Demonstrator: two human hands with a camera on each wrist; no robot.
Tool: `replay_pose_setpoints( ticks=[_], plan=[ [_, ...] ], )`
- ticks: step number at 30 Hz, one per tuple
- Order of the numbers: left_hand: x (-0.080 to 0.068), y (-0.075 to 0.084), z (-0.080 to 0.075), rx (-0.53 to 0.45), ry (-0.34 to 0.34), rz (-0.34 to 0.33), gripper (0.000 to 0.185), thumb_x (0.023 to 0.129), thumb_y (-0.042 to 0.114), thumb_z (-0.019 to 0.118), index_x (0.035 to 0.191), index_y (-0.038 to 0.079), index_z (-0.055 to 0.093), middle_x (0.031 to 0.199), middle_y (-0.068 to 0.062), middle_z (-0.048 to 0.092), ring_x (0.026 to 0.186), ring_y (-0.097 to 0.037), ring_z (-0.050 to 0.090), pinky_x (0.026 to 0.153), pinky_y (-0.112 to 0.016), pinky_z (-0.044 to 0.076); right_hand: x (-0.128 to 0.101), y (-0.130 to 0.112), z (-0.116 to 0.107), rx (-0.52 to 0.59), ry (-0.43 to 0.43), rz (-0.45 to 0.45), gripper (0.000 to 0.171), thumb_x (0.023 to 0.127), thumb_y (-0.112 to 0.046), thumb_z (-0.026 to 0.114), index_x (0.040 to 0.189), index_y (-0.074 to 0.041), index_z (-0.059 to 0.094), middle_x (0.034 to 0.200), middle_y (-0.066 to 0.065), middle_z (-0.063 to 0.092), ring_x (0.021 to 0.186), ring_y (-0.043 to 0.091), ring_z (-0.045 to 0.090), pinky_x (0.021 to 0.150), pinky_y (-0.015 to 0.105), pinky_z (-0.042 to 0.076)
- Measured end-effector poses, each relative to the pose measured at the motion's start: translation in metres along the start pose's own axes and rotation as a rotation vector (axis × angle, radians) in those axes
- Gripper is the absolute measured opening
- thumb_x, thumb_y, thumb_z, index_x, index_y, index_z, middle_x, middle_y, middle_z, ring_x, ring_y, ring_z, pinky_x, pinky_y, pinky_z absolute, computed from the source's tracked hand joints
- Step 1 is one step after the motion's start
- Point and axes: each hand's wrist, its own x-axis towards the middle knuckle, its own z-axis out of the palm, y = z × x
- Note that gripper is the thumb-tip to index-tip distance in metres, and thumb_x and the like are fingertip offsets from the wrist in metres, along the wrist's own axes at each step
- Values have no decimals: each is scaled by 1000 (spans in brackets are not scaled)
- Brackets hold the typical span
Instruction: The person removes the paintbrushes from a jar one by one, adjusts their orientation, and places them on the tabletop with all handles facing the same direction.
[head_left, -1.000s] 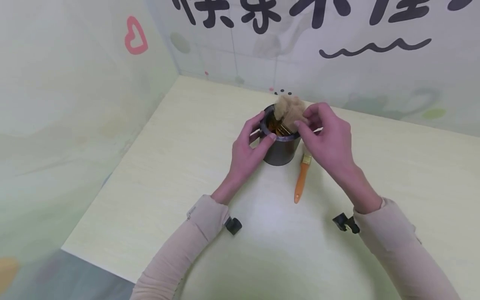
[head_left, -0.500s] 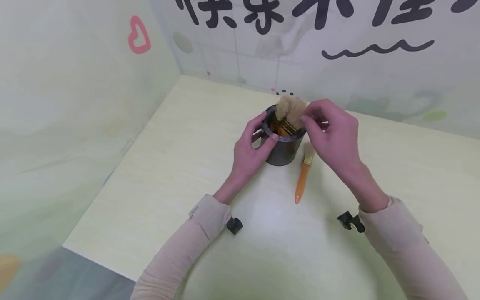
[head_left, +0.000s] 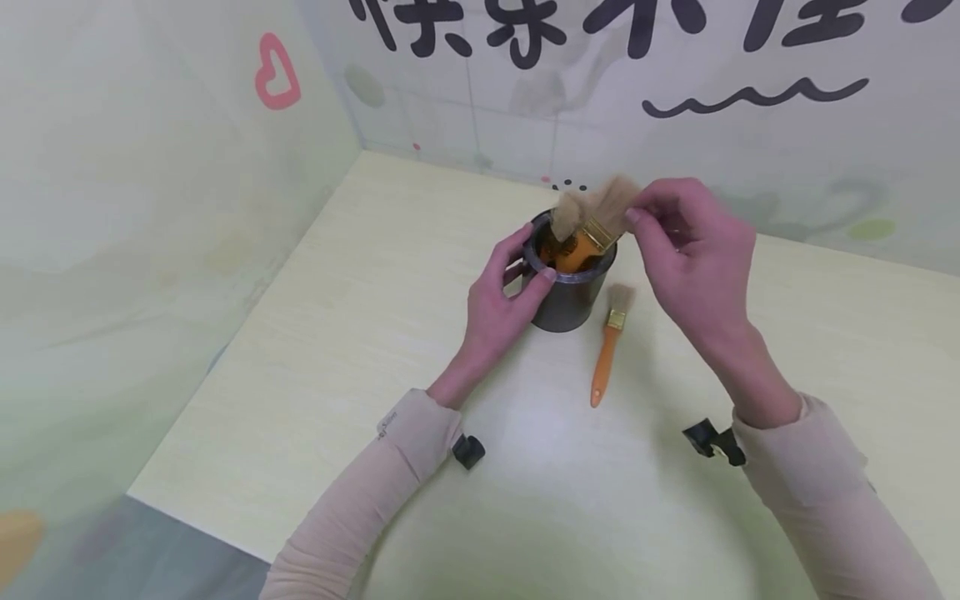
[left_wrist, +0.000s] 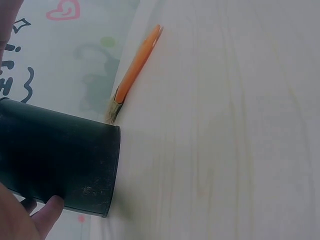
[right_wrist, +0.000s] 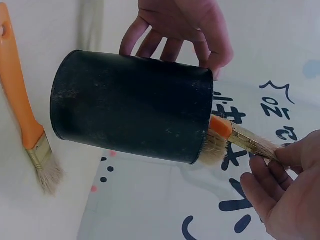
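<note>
Left hand [head_left: 498, 304] grips the black can [head_left: 566, 292] on the tabletop [head_left: 337, 350]; right hand [head_left: 693, 250] pinches a brush [head_left: 596, 225] by its bristles (handle partly inside can). Second brush [head_left: 607, 342] lies beside the can.

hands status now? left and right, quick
Left hand: curled round the black cup, holding it on the table.
Right hand: pinching the bristle end of a brush, its orange handle down in the cup.
</note>
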Motion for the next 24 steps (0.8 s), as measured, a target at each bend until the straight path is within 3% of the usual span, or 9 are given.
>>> replay_pose_setpoints(
  ticks=[11,18,20,24],
  plan=[
    [1,0,1,5,-13,31,55,92,22,64,143,19,46,137,-5,55,118,-23,57,97,-40,51,7,-18,-10,0,150,-20,7,85,3,65,87,10,68,80,7,66,67,6,59,59,13,46],
    [-3,31,-5,18,-27,20,53,91,11,61,141,2,44,137,-17,54,119,-30,56,99,-47,50,7,-25,-15,116,315,-20,12,82,6,65,85,18,61,74,5,66,61,9,56,56,15,41],
    [-2,29,-5,26,-28,29,53,92,11,61,142,3,44,138,-15,54,119,-29,57,99,-46,49,8,-26,-18,190,363,-16,12,80,10,64,85,20,58,73,6,65,60,10,57,57,14,44],
    [1,7,-2,40,-26,53,55,92,19,62,144,13,44,139,-5,54,119,-20,57,99,-43,50,9,-25,-27,335,443,-26,10,77,17,62,83,22,56,74,12,62,60,18,61,59,19,52]
  ],
)
